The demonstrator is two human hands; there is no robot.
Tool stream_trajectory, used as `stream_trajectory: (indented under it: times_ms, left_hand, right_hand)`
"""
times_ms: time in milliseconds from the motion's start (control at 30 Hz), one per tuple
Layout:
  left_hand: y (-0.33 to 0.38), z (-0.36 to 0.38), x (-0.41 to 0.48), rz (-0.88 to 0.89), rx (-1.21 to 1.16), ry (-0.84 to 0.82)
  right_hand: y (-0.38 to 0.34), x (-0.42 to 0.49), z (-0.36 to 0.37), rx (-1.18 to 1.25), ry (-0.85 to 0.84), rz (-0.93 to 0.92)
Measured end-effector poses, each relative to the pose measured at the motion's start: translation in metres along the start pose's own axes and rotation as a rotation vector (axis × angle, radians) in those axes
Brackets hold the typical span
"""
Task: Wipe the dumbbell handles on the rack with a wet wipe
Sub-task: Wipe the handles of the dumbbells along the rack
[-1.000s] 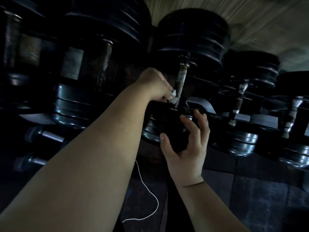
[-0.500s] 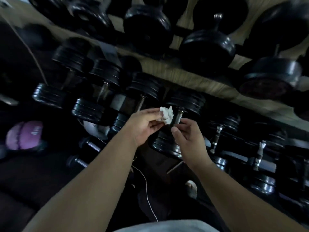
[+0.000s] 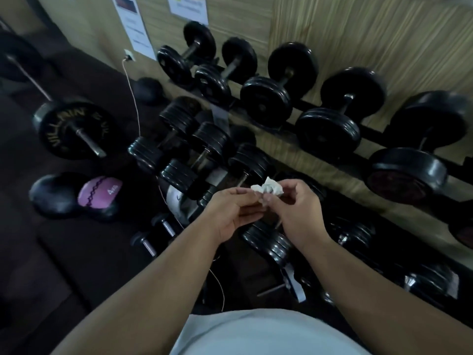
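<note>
Hands: left hand (image 3: 233, 211) and right hand (image 3: 297, 213) meet at chest height in front of the rack (image 3: 371, 133), fingertips curled in on a wipe (image 3: 267, 189).
Wipe: white and crumpled, pinched between both hands' thumbs and fingers, held in the air just above the lower tier and touching no handle.
Dumbbells: black, plate-loaded, in two sloping rows; the upper row (image 3: 266, 103) sits against the wood-grain wall, the lower row (image 3: 210, 139) runs beneath the hands.
Nearest handle: a short metal bar (image 3: 243, 176) just left of the wipe, partly hidden by the left fingers.
Floor: dark mat carrying a lettered barbell plate (image 3: 69, 126), a pink ball (image 3: 98, 192) marked 4 kg and small chrome-handled dumbbells (image 3: 163, 226).
Wall: two printed notices (image 3: 135, 26) and a socket (image 3: 129, 56) with a pale cable (image 3: 133, 98) trailing down to the floor.
Person: bare forearms and a light shirt (image 3: 268, 334) at the frame's lower edge.
</note>
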State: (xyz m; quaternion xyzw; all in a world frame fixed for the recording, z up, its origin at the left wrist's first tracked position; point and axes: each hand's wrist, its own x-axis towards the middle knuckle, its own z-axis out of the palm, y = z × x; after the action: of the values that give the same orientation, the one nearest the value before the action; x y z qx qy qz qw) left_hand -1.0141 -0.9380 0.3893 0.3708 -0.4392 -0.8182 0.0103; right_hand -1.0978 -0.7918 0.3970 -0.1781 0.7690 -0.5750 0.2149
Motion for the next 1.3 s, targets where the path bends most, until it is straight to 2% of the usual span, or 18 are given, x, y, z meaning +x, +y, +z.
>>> stream_trajectory:
  times_ms: [133,267,367,600,767,900,1033,1167,1300]
  left_hand:
    - [-0.007,-0.005,-0.002,-0.016,0.039,0.097]
    - [0.002,-0.029,0.004,-0.027,0.074,0.081]
    - [0.017,-0.056,0.018,-0.038,0.178,0.027]
    - [0.066,-0.142,0.055,-0.095,0.408,-0.090]
    - [0.091,-0.181,0.079,-0.238,0.428,-0.236]
    - [0.097,-0.190,0.099,-0.316,0.475,-0.304]
    - [0.085,-0.198,0.132,-0.275,0.666,-0.228]
    - [0.059,-0.205,0.176,-0.135,0.977,-0.156]
    - [0.029,-0.199,0.217,-0.164,1.221,-0.053]
  right_hand:
    - [-0.001,0.002,0.001,0.012,-0.109,-0.001]
    - [-0.008,0.002,0.024,0.268,-0.198,0.043]
    - [-0.010,0.013,0.049,0.266,-0.110,0.102]
    - [-0.026,0.035,0.142,0.132,-0.037,0.224]
    - [-0.023,0.042,0.197,0.086,0.177,0.300]
    - [-0.017,0.044,0.213,0.085,0.335,0.358]
    - [-0.003,0.048,0.208,0.063,0.392,0.409]
    - [0.022,0.060,0.202,-0.016,0.407,0.442]
    - [0.060,0.082,0.201,-0.044,0.428,0.457]
